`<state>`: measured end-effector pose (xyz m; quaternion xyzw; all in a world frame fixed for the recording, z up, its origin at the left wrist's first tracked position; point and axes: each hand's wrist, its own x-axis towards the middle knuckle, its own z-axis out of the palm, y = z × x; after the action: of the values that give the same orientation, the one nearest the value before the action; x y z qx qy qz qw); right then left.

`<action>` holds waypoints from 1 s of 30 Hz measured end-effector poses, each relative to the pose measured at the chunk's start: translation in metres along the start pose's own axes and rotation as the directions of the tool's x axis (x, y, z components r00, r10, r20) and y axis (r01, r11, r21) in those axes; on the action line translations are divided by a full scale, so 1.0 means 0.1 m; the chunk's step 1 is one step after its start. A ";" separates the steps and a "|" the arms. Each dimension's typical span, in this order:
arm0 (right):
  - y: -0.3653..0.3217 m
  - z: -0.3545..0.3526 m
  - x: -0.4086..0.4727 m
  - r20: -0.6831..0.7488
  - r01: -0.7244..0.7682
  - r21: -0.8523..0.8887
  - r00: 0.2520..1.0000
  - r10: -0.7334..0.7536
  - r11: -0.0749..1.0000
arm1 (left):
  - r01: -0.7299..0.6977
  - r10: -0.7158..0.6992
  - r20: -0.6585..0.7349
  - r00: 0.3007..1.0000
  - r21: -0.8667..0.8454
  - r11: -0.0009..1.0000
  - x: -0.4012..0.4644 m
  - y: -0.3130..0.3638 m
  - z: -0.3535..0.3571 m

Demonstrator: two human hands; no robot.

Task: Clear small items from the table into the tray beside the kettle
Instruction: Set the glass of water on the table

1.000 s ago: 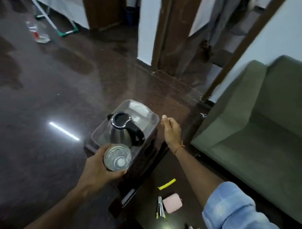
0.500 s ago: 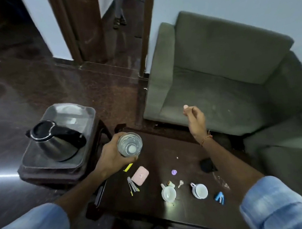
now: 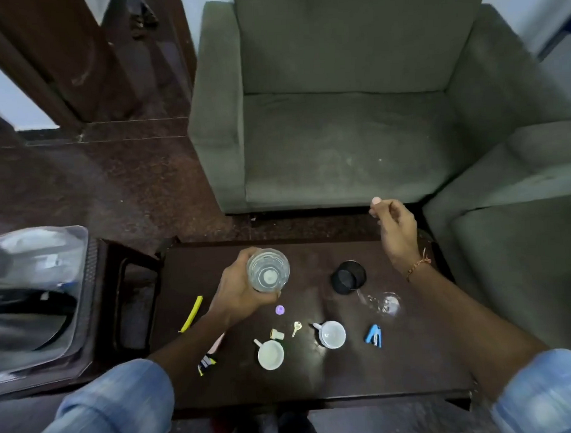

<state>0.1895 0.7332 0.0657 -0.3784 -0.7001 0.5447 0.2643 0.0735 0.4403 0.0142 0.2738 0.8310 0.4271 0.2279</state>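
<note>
Nearest on the table, two white cups are seen, with a blue stapler to the right and a key between the cups. Further on, a purple cap and a yellow strip are seen. A clear glass is gripped by the left hand above the table. The right hand is loosely curled beyond the far edge; whether anything is pinched cannot be told. The tray is set left, blurred.
</note>
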 end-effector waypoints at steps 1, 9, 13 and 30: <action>0.05 -0.07 0.02 -0.011 -0.014 0.005 1.000 0.014 1.000 | 0.005 -0.005 0.012 1.000 -0.003 1.000 0.04 0.01 0.11; 0.38 -0.42 0.05 -0.112 -0.071 0.051 0.991 0.076 0.996 | 0.075 -0.072 0.110 0.991 -0.022 0.997 0.36 -0.09 0.81; 0.53 -0.52 0.15 -0.176 -0.068 0.030 0.982 0.072 0.997 | 0.103 -0.099 0.142 0.985 -0.016 0.995 0.52 -0.25 1.10; 0.98 -0.65 0.46 -0.170 -0.055 0.032 0.984 0.059 0.998 | 0.146 -0.139 0.217 0.966 -0.016 0.989 0.87 -1.04 1.80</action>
<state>0.2372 0.8192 -0.0135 -0.4400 -0.6561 0.5272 0.3130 0.0917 0.5521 -0.1810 0.2545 0.8119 0.3907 0.3512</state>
